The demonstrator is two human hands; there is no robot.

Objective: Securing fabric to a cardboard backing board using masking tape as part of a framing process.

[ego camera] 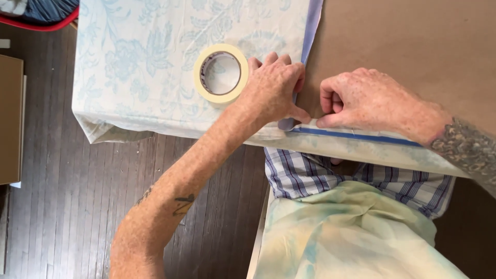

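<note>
Across the top of the view, a surface [413, 46] is seen, its right part bare brown and its left part covered by a pale cloth [139, 62] printed with light blue flowers. The cloth hangs over the near edge, above a dark wooden floor [62, 206]. A blue-edged hem of the cloth [356, 136] is folded along the near edge of the brown part, and another blue edge runs up the seam between cloth and brown board. Below the edge, a checked blue-and-white fabric [305, 175] and a pale green, mottled fabric [351, 232] are seen.

The left hand [274, 88] is laid flat on the cloth at the corner where the two blue edges meet, its fingers [289, 70] spread and pressed down, nothing being gripped. The right hand [361, 101] is placed just beside it, its fingers [328, 101] curled narrowly, with thumb and fingertip pinched on the folded hem. A roll of cream masking tape [221, 72] is lying flat on the cloth, touching the left hand.
</note>
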